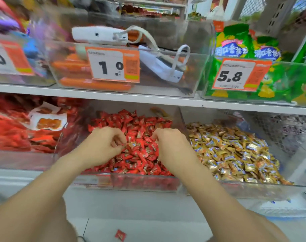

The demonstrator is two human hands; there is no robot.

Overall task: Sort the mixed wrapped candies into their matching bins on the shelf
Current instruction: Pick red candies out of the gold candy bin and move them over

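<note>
Hands: L hand [103, 145], R hand [171, 145] in red-candy bin [131, 182] (1 candy [120, 235], floor [157, 226]).

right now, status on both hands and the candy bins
Left hand and right hand at the red candies, fingers curled, grasp unclear. Gold candies alongside, untouched. One stray red candy on the floor.

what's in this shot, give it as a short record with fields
left hand: over the red candies, fingers curled, hold unclear
right hand: over the same red candies, fingers curled, hold unclear
red bin: middle of lower shelf
gold candies: in the gold bin, right of the red bin
stray candy: red, on the floor
</note>
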